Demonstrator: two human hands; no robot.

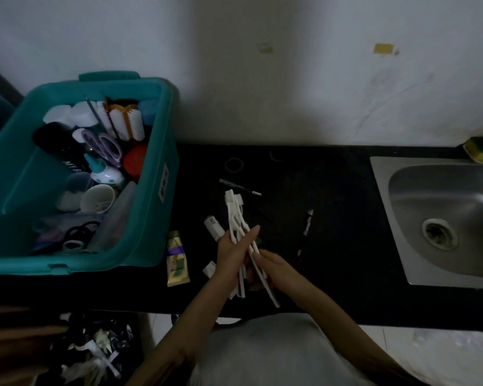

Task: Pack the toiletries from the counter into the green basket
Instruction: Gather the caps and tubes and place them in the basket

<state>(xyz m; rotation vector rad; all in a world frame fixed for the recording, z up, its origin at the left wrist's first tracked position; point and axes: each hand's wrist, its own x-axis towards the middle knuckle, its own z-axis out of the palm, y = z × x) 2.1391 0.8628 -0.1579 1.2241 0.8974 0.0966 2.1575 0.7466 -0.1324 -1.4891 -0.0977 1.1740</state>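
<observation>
Two-handed grip on white plastic toothbrushes (232, 207)

Held in a bundle above the front middle of the black worktop (332, 218), heads toward the wall. Left hand (233, 254) fingers curled round the handles mid-length; right hand (272, 267) fingers pinching the lower ends. Deep teal-green plastic basket (140, 254) at the left end, crowded with toiletries. Gold squeeze tube (177, 260) lying just beside its front right corner. Steel sink (382, 190) at the right end.

Teal basket (151, 190), white toothbrushes (236, 218), seemingly black counter (332, 204).
</observation>
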